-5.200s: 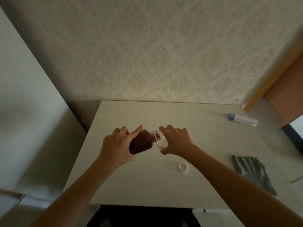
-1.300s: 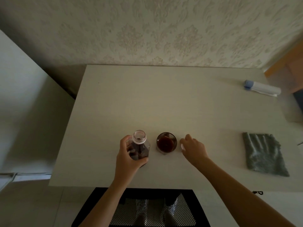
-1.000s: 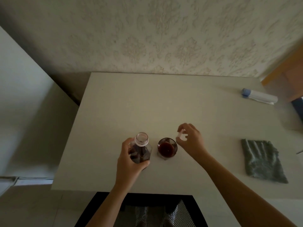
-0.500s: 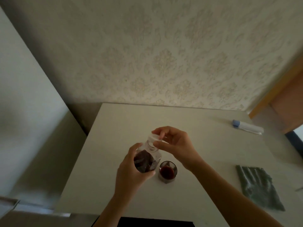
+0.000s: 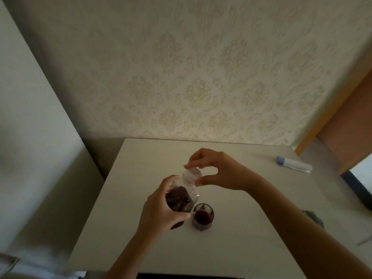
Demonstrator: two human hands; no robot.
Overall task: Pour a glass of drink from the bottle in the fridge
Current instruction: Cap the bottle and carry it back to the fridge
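Observation:
A clear plastic bottle [image 5: 181,198] with dark red drink in its lower part is lifted above the white table [image 5: 231,248], tilted slightly toward me. My left hand [image 5: 159,214] grips its body. My right hand [image 5: 217,172] pinches the white cap [image 5: 191,175] on the bottle's neck with thumb and fingers. A small glass [image 5: 203,216] holding dark red drink stands on the table just right of the bottle and below my right hand.
A white tube with a blue cap [image 5: 293,164] lies at the table's far right. A grey-green cloth [image 5: 315,217] is partly hidden behind my right forearm. A patterned wall rises behind the table; a white surface [image 5: 30,127] stands to the left.
After pouring, the bottle stood upright beside the filled glass. My right hand picked the cap off the table and brought it onto the neck. My left hand lifted the bottle.

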